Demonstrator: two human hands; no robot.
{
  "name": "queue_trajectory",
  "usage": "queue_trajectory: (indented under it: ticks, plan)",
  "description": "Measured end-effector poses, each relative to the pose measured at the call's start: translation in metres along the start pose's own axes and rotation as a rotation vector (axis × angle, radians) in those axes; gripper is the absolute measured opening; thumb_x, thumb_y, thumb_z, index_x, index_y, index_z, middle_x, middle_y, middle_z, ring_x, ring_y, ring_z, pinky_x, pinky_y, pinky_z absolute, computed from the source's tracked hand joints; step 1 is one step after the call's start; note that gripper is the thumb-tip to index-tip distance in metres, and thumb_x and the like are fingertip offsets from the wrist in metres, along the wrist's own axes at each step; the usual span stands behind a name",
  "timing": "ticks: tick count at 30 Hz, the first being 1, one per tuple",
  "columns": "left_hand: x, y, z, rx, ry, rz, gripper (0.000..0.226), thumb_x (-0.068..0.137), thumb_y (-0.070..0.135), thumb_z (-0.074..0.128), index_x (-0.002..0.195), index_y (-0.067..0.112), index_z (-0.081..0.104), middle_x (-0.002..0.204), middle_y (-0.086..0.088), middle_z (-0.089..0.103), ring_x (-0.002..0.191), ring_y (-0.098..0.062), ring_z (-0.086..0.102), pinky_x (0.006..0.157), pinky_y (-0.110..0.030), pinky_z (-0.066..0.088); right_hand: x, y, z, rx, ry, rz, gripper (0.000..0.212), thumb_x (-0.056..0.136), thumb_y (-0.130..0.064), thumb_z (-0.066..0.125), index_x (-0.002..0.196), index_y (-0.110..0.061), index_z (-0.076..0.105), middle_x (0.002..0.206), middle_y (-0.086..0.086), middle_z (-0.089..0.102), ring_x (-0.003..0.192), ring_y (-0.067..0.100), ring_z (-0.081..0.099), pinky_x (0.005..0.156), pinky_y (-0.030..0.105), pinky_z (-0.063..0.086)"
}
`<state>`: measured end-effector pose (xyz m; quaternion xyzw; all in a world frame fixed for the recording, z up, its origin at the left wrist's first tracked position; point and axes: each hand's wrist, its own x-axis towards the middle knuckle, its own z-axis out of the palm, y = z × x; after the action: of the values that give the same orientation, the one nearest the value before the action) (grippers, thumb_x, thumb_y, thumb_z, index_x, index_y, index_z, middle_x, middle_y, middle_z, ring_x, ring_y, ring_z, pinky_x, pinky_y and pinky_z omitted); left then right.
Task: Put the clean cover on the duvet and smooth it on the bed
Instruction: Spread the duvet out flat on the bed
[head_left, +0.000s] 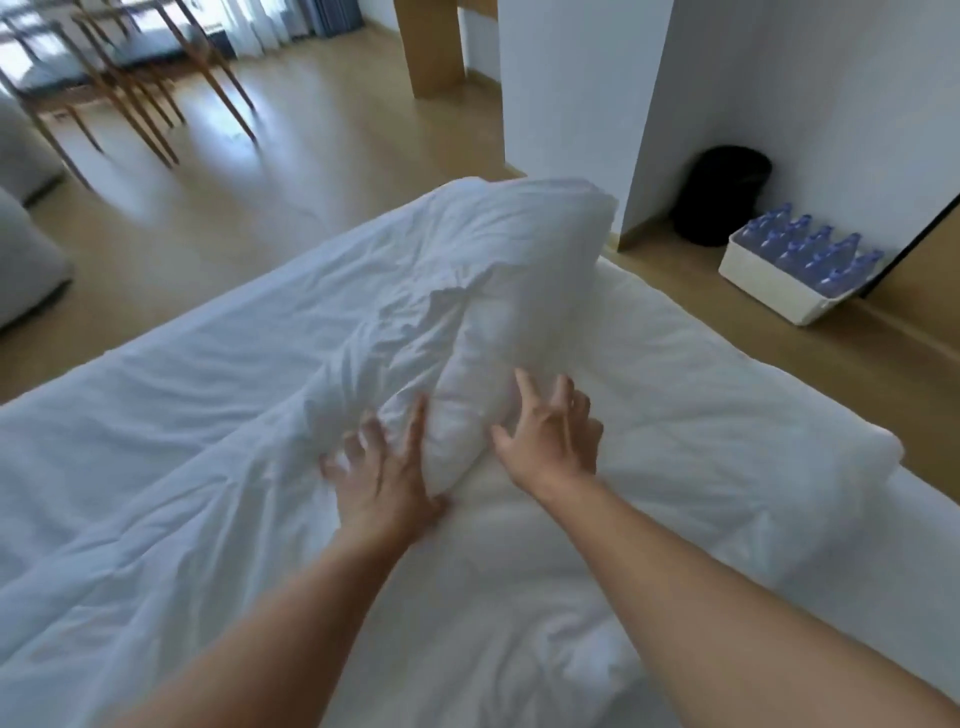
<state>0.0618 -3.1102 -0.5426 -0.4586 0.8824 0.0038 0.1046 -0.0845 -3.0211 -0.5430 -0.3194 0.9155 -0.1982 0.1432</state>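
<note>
A white duvet lies bunched in a thick ridge running from the bed's far corner toward me. The thin, wrinkled white cover spreads flat over the left part of the bed and runs up against the ridge. My left hand has its fingers spread and presses on the creased fabric at the near left of the ridge. My right hand hovers at the right side of the ridge with fingers spread and slightly bent, holding nothing. The frame is a little blurred by motion.
The bed's right edge drops to a wooden floor. A white crate of blue-capped water bottles and a black bin stand by the white wall at right. Wooden chairs stand at the far left, grey upholstery at the left edge.
</note>
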Motion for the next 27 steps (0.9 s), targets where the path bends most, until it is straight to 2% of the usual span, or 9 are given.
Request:
queue_trajectory:
  ticks: [4, 9, 11, 14, 16, 19, 21, 24, 27]
  plan:
    - [0.042, -0.043, -0.007, 0.007, 0.08, 0.161, 0.078, 0.095, 0.026, 0.055, 0.154, 0.05, 0.011, 0.138, -0.009, 0.054, 0.113, -0.035, 0.062, 0.088, -0.043, 0.05, 0.002, 0.036, 0.03, -0.148, -0.236, -0.076, 0.101, 0.075, -0.078, 0.062, 0.157, -0.043, 0.014, 0.167, 0.005, 0.009, 0.153, 0.032, 0.007, 0.12, 0.055, 0.012]
    - [0.125, -0.13, -0.068, 0.244, 0.299, -0.339, 0.076, 0.095, 0.017, 0.046, 0.159, 0.031, 0.008, 0.15, -0.019, 0.027, 0.134, -0.04, 0.034, 0.114, -0.056, 0.025, 0.013, 0.033, 0.062, -0.389, -0.405, -0.019, 0.125, 0.064, -0.085, 0.065, 0.158, -0.04, -0.004, 0.161, 0.009, 0.015, 0.144, 0.036, 0.021, 0.113, 0.059, 0.025]
    - [0.12, -0.105, -0.056, 0.237, 0.349, -0.051, 0.087, 0.086, 0.026, 0.056, 0.16, 0.026, 0.008, 0.157, -0.019, 0.019, 0.139, -0.04, 0.028, 0.114, -0.054, 0.02, 0.015, 0.025, 0.074, -0.491, -0.34, -0.03, 0.126, 0.064, -0.086, 0.064, 0.158, -0.033, 0.001, 0.151, 0.011, 0.028, 0.133, 0.034, 0.034, 0.105, 0.05, 0.034]
    - [0.102, -0.053, -0.009, 0.089, 0.027, 0.358, 0.064, 0.091, 0.049, 0.054, 0.149, 0.025, 0.041, 0.147, -0.014, 0.043, 0.133, -0.035, 0.042, 0.109, -0.042, 0.032, 0.017, 0.024, 0.09, -0.468, -0.271, -0.072, 0.106, 0.066, -0.084, 0.065, 0.147, -0.025, 0.029, 0.141, 0.009, 0.043, 0.125, 0.03, 0.044, 0.098, 0.042, 0.036]
    - [0.105, -0.041, 0.017, -0.014, -0.208, 0.23, 0.077, 0.086, 0.067, 0.058, 0.147, 0.023, 0.044, 0.149, -0.014, 0.042, 0.139, -0.033, 0.038, 0.113, -0.039, 0.031, 0.02, 0.03, 0.095, -0.379, -0.278, -0.096, 0.091, 0.068, -0.081, 0.066, 0.134, -0.024, 0.04, 0.134, 0.006, 0.054, 0.121, 0.028, 0.052, 0.094, 0.04, 0.038]
    - [0.109, -0.041, 0.038, -0.148, -0.199, 0.019, 0.13, 0.063, 0.078, 0.074, 0.159, 0.015, 0.013, 0.162, -0.015, 0.018, 0.152, -0.03, 0.014, 0.122, -0.036, 0.017, 0.028, 0.036, 0.099, -0.32, -0.324, -0.128, 0.075, 0.074, -0.078, 0.063, 0.124, -0.025, 0.043, 0.123, 0.005, 0.064, 0.112, 0.028, 0.061, 0.083, 0.038, 0.039]
    - [0.111, -0.041, 0.041, -0.216, -0.232, -0.1, 0.152, 0.05, 0.079, 0.081, 0.159, 0.012, -0.002, 0.163, -0.016, 0.019, 0.151, -0.032, 0.021, 0.121, -0.037, 0.023, 0.029, 0.038, 0.099, -0.288, -0.338, -0.14, 0.071, 0.078, -0.075, 0.062, 0.124, -0.024, 0.044, 0.119, 0.007, 0.067, 0.109, 0.03, 0.064, 0.078, 0.038, 0.039]
    - [0.102, -0.031, 0.043, -0.344, -0.271, -0.071, 0.122, 0.057, 0.058, 0.088, 0.152, 0.017, 0.024, 0.145, -0.009, 0.05, 0.131, -0.031, 0.05, 0.103, -0.037, 0.046, 0.023, 0.041, 0.097, -0.241, -0.311, -0.142, 0.069, 0.08, -0.074, 0.062, 0.125, -0.023, 0.051, 0.117, 0.009, 0.069, 0.107, 0.032, 0.066, 0.08, 0.037, 0.047]
    - [0.054, -0.003, 0.046, -0.284, -0.256, 0.134, 0.086, 0.075, 0.042, 0.075, 0.149, 0.03, 0.034, 0.13, -0.005, 0.063, 0.116, -0.032, 0.06, 0.083, -0.034, 0.046, -0.003, 0.053, 0.087, -0.236, -0.195, -0.161, 0.066, 0.085, -0.075, 0.055, 0.121, -0.02, 0.056, 0.111, 0.009, 0.071, 0.102, 0.033, 0.068, 0.078, 0.039, 0.051]
